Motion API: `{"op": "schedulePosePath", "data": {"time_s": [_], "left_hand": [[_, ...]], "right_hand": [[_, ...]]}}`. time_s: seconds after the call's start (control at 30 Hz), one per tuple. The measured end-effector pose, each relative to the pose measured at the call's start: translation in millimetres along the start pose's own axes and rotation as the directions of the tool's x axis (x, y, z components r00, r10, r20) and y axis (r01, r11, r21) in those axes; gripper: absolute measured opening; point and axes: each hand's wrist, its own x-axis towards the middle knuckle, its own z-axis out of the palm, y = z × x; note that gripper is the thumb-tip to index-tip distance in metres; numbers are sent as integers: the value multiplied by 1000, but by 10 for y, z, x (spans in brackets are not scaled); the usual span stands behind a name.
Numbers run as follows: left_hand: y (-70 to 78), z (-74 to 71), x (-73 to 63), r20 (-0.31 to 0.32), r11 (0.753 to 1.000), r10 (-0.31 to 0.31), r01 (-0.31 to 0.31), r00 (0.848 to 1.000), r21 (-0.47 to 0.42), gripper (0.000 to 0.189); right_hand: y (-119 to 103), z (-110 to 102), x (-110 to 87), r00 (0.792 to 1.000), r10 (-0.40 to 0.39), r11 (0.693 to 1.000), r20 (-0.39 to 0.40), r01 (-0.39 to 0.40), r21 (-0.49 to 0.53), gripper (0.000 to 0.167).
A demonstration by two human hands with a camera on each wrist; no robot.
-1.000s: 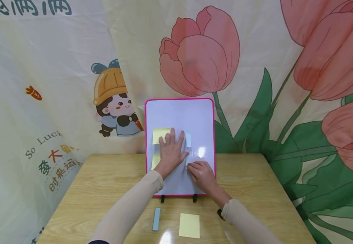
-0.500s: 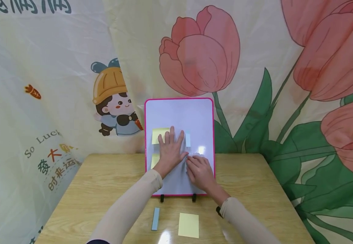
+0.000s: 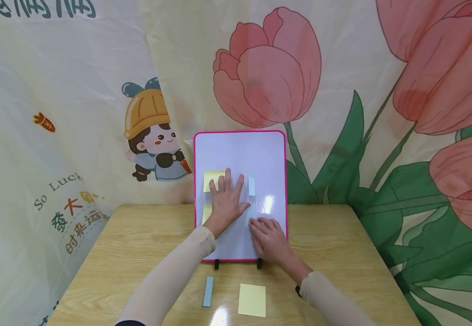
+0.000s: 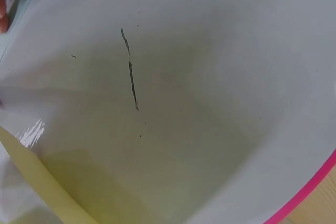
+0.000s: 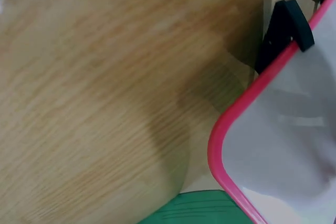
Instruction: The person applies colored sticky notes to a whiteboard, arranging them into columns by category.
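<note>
A white board (image 3: 240, 151) with a pink rim stands upright on the table. My left hand (image 3: 224, 206) lies on it with fingers spread, partly covering an upper yellow sticky note (image 3: 211, 177) and a lower yellow sticky note (image 3: 206, 213). To its right an upper pale blue strip (image 3: 252, 186) is stuck on the board. Below that, a second pale blue strip (image 3: 250, 212) shows faintly between my left thumb and my right hand (image 3: 272, 241). The right fingertips touch the board at that strip's lower end. Neither wrist view shows its whole hand.
Another blue strip (image 3: 208, 292) and a yellow sticky note (image 3: 252, 300) lie on the wooden table (image 3: 146, 240) before the board. Black feet (image 5: 286, 32) support the board's lower edge. A printed cloth (image 3: 97, 68) hangs close behind it.
My right hand went up along the lower blue strip to the left thumb, then came back down. My left hand has shifted very slightly left, staying on the board.
</note>
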Motion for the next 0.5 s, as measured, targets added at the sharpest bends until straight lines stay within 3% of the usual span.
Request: {"op": "schedulePosePath", "data": {"time_s": [0.23,0.5], "left_hand": [[-13,28,-21,3,1000,-23,23,1000,0,93],[-78,24,-88,-13,999,-14,14,1000,-47,90]], "right_hand": [[-73,21,-110,1000,-23,999,15,22,37,44],[-199,-60,-181,1000,24,995,10,-25,95,34]]}}
